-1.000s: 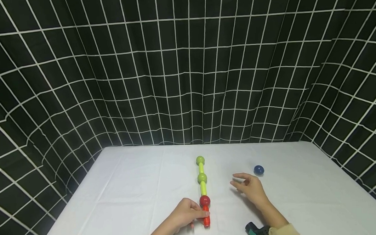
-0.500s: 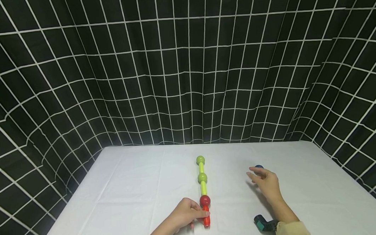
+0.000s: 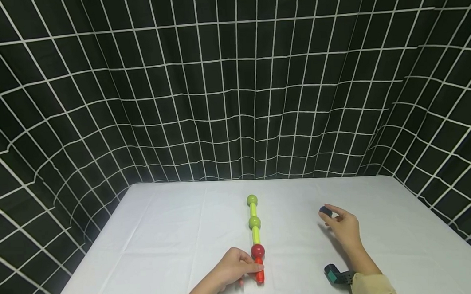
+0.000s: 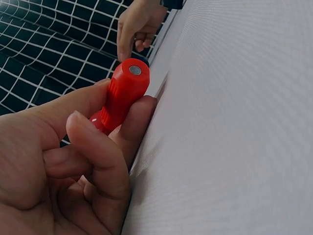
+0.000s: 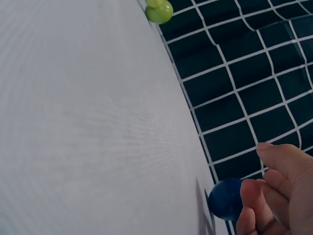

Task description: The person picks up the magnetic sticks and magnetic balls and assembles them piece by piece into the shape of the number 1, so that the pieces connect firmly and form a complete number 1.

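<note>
My left hand [image 3: 235, 267] pinches a short red rod [image 4: 125, 93] between thumb and fingers; its end face shows a round silver disc. A red ball [image 3: 258, 251] sits at the rod's far end. Beyond it a chain runs straight away: a yellow-green rod [image 3: 256, 235], a green ball [image 3: 254, 222], another yellow-green rod [image 3: 253, 209] and a second green ball [image 3: 252, 200]. At the right, my right hand [image 3: 345, 228] has thumb and fingertips around a dark blue ball [image 5: 226, 198] on the table. In the right wrist view the fingers overlap the ball, while the thumb stands apart from it.
A white cloth covers the table [image 3: 164, 239]. Black curtains with a white grid [image 3: 237, 98] rise behind and along both sides. A dark device with a teal patch [image 3: 338, 275] is worn at my right wrist.
My right hand has moved right and slightly away from me, from left of the blue ball to around it. My left hand and the chain of rods and balls keep their place.
</note>
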`<act>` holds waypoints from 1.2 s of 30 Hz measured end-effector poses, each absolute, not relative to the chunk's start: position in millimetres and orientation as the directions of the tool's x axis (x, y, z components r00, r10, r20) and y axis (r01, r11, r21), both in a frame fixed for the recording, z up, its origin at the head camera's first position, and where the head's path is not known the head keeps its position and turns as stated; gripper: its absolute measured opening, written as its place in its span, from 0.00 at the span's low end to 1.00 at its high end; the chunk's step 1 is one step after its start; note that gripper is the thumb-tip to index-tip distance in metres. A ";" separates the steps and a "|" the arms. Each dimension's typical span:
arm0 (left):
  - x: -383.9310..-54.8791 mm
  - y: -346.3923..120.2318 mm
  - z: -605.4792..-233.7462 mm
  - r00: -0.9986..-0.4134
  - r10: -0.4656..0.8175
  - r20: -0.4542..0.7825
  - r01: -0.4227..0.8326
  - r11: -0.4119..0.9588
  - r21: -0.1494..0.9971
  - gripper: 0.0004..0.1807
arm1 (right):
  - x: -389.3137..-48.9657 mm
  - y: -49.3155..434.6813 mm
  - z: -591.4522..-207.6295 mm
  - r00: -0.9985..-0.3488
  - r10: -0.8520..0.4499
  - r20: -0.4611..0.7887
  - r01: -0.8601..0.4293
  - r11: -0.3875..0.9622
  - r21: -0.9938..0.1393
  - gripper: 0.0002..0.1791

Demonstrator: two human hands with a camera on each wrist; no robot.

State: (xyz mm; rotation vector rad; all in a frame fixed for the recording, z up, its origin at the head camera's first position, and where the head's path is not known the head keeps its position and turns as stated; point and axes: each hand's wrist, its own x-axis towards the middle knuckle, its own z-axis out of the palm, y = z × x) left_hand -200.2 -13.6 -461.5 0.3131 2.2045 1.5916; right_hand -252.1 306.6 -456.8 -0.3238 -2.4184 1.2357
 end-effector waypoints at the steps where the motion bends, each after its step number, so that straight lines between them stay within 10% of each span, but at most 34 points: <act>1: -200.4 -13.7 -461.2 -0.894 0.406 -0.189 -0.052 0.326 0.944 0.13 | -252.0 306.9 -456.5 -0.891 0.380 0.249 0.024 0.586 -0.810 0.23; 36: -200.2 -13.9 -459.7 -0.893 0.412 -0.184 -0.039 0.336 0.941 0.13 | -254.2 312.6 -465.1 -0.917 0.306 0.256 0.061 0.743 -0.667 0.28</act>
